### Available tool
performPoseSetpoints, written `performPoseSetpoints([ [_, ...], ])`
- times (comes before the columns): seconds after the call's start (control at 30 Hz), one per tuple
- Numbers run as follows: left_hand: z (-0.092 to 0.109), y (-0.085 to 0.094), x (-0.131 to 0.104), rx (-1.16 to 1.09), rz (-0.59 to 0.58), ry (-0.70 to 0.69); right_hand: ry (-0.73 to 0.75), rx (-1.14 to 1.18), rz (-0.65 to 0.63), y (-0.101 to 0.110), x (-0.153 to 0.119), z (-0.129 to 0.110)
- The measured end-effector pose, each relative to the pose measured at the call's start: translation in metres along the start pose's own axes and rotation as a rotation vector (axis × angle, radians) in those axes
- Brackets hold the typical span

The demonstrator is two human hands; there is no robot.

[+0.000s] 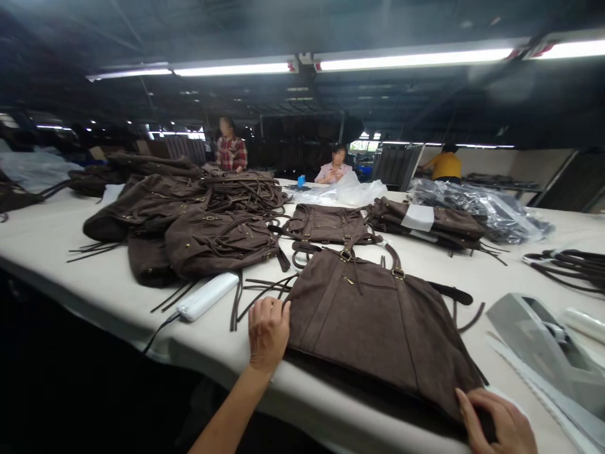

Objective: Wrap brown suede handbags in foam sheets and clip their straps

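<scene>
A dark brown handbag [363,315] lies flat at the front edge of the table, its handles and brass buckles pointing away from me. My left hand [269,331] grips the bag's left side, fingers curled and the thumb along its edge. At the near right corner my right hand [501,419] holds the bag, thumb on top and the other fingers partly hidden. Thin dark straps spread over the cloth just beyond my left hand. Another brown bag [326,224] lies directly behind this one.
Piled brown bags [217,239] fill the left side, near a white corded device [208,297]. On the right stand a grey tape dispenser [543,347] and bundled straps [574,265]. Clear plastic bags [482,205] lie behind. Several people work across the table [47,239].
</scene>
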State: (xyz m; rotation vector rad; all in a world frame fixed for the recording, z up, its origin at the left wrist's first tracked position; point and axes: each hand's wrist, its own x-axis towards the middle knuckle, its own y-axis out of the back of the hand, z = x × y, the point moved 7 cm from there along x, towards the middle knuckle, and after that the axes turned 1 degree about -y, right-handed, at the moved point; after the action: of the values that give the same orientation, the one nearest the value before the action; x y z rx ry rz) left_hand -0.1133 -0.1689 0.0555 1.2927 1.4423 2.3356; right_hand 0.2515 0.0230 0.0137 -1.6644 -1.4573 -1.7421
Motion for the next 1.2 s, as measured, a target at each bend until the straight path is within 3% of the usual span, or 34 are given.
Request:
performPoseSetpoints([
  [0.1, -0.013, 0.001, 0.008, -0.027, -0.119, 0.062, -0.088, -0.027, -0.036, -0.009, -0.007, 0.0],
  [0.23, -0.051, -0.032, 0.014, -0.199, -0.473, 0.284, -0.11, -0.086, -0.101, -0.016, -0.015, 0.001],
  [0.3, -0.057, -0.04, 0.017, -0.192, -0.493, 0.268, -0.146, -0.123, -0.104, -0.016, -0.015, 0.003],
  [0.4, -0.047, -0.041, 0.019, -0.055, -0.424, 0.112, -0.221, -0.108, -0.087, -0.011, -0.011, 0.006],
  [0.57, -0.006, -0.031, 0.024, 0.166, -0.135, -0.415, -0.313, -0.041, -0.002, -0.004, -0.005, 0.003],
  [0.7, 0.008, -0.054, 0.036, 0.085, -0.274, -0.591, -0.366, -0.024, 0.036, -0.005, -0.008, 0.001],
  [0.8, 0.047, -0.052, 0.043, -0.056, -0.392, -0.633, -0.367, -0.02, 0.045, -0.007, -0.011, 0.001],
  [0.93, 0.163, -0.021, 0.05, -0.425, -0.506, -0.686, -0.356, -0.039, 0.06, -0.008, -0.013, 0.001],
  [1.03, 0.237, -0.013, 0.066, -0.561, -0.466, -0.628, -0.326, -0.065, 0.076, -0.01, -0.016, 0.002],
  [1.1, 0.255, -0.029, 0.072, -0.538, -0.398, -0.592, -0.296, -0.086, 0.108, -0.011, -0.02, 0.004],
  [1.2, 0.241, -0.077, 0.059, -0.418, -0.296, -0.655, -0.196, -0.08, 0.162, -0.011, -0.027, 0.006],
])
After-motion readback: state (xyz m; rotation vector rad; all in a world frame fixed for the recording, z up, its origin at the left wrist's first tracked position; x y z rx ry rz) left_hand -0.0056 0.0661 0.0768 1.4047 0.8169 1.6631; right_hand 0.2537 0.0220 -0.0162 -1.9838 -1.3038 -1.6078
